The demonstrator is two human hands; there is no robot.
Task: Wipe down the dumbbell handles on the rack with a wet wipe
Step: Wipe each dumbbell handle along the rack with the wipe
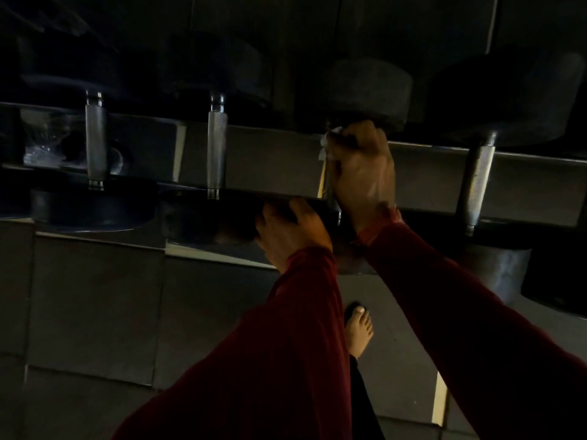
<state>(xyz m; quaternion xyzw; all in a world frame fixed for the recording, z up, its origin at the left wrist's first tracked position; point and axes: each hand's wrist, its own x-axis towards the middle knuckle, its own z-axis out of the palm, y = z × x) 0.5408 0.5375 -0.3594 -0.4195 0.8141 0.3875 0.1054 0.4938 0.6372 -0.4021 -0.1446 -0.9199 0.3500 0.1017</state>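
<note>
Right hand [362, 166] (wipe-wrapped) around handle [332, 198]

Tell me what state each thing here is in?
right hand: gripping the wet wipe around the third dumbbell handle
left hand: resting on a dumbbell head, fingers curled over its edge
leftmost handle: bare, on the rack
second handle: bare
rightmost handle: bare

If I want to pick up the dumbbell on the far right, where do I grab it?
Grab the far right dumbbell by its thin ridged metal bar, in the middle between the two fat black ends. Come from above, the way the right hand wraps the next handle with the wipe. The ends look too wide for a hand's grip.
</note>
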